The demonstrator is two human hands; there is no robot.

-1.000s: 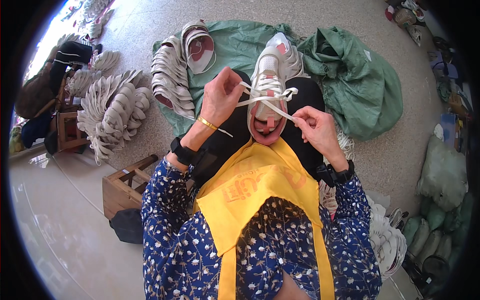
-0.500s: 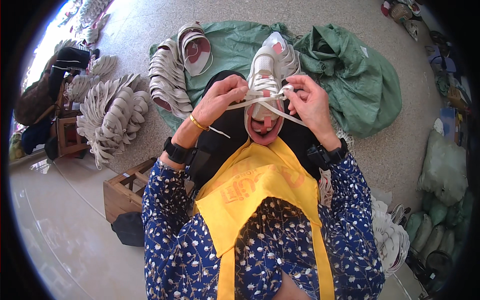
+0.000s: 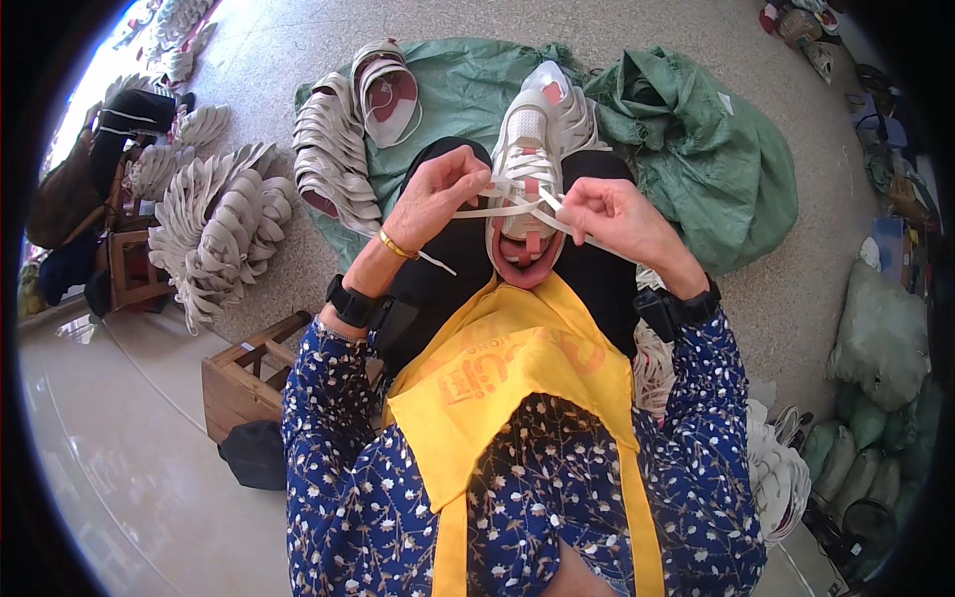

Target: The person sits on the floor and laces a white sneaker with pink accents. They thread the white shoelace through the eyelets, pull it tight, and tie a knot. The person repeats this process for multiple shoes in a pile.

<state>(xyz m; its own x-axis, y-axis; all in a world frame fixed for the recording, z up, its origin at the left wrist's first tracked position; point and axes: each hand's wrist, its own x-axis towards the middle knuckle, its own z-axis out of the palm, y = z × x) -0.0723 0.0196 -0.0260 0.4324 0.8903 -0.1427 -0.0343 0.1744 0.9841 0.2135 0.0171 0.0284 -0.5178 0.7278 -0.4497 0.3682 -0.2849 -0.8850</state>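
Observation:
A white sneaker upper [image 3: 524, 127] with a pink lining lies across my lap, its ankle opening toward me. White shoelace [image 3: 485, 212] runs through its eyelets and crosses over near the opening. My left hand [image 3: 441, 195] is closed at the left eyelet edge, thumb and finger pinching lace there; a loose lace end hangs below the wrist. On the other side, my right hand [image 3: 619, 221] pinches a lace strand drawn out to the right. The fingertips partly hide the lace.
More nested uppers [image 3: 338, 159] lie on a green woven sack [image 3: 448, 75], with further piles [image 3: 219, 224] at left. A bulging green sack [image 3: 731, 189] stands at right. A wooden stool [image 3: 244, 388] is at my left. A yellow apron [image 3: 507, 358] covers my lap.
My right hand has moved right and slightly toward me, away from the eyelets, drawing lace with it. My left hand has barely moved.

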